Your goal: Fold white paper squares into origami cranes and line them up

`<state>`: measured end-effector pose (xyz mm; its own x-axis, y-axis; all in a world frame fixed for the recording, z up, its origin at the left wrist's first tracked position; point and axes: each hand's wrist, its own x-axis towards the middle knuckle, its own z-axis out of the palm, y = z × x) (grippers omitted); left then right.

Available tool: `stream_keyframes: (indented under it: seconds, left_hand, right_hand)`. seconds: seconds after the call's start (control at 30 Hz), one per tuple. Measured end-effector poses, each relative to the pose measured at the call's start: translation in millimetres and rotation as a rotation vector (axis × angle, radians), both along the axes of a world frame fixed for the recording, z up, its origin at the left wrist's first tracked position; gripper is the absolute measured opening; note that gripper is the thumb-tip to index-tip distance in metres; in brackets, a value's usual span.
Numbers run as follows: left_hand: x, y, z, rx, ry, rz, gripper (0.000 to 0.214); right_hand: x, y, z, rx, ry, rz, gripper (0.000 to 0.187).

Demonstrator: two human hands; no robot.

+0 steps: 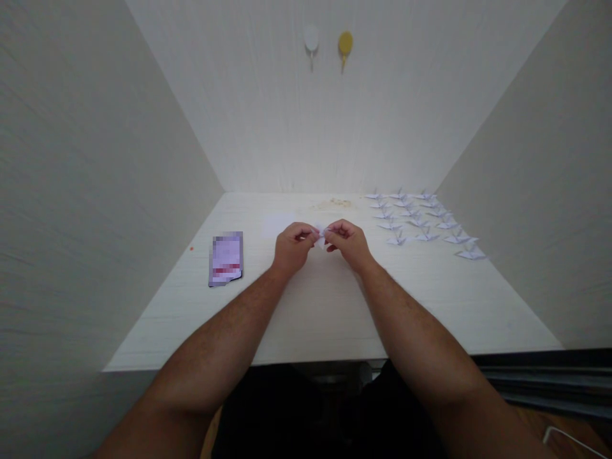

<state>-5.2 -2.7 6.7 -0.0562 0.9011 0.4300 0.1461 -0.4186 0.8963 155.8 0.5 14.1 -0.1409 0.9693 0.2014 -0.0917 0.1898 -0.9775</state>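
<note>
Between my two hands is a small piece of folded white paper (321, 239), held above the middle of the table. My left hand (294, 247) pinches its left side between thumb and fingers. On the other side, my right hand (348, 242) grips the paper with thumb and forefinger. The fingertips hide part of the paper, so its exact shape is hard to make out. White paper sheets (277, 224) lie flat on the table just behind my left hand.
Several folded paper cranes (419, 223) stand in rows at the back right of the white table (315, 312). A phone-like device (226, 258), its screen blurred, lies at the left. White walls enclose three sides; a white hook (311, 39) and a yellow hook (345, 43) are on the back one.
</note>
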Motion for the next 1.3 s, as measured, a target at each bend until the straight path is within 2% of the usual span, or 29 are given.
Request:
stream_keyframes:
  seconds: [0.1, 0.27, 0.47, 0.63, 0.73, 0.9, 1.1, 1.3]
  left_hand:
    - [-2, 2, -2.6, 0.055, 0.079, 0.005, 0.012]
    - [-5, 3, -2.9, 0.092, 0.195, 0.01, 0.005]
    - [-3, 2, -0.4, -0.02, 0.089, -0.005, 0.012]
    - [-2, 3, -1.4, -0.084, 0.028, -0.082, 0.012]
    - [-3, 3, -0.8, -0.096, 0.02, -0.068, 0.013]
    - [-2, 3, 1.5, -0.114, -0.053, -0.079, 0.015]
    - [-1, 2, 2.9, -0.181, -0.206, -0.136, 0.026]
    - [-3, -2, 4.4, -0.197, -0.189, -0.18, 0.035]
  right_hand:
    - [0, 1, -0.6, 0.046, -0.088, -0.061, 0.025]
    - [0, 1, -3.7, 0.226, -0.249, -0.109, 0.022]
    - [1, 4, -10.8, 0.289, -0.336, -0.149, 0.014]
    - [-1, 4, -12.0, 0.338, -0.365, -0.168, 0.012]
    - [-2, 3, -11.0, 0.351, -0.384, -0.186, 0.01]
    - [-2, 2, -9.9, 0.331, -0.362, -0.19, 0.01]
    - [-2, 2, -9.6, 0.222, -0.252, -0.143, 0.012]
    - [-3, 0, -5.2, 0.133, -0.233, -0.129, 0.015]
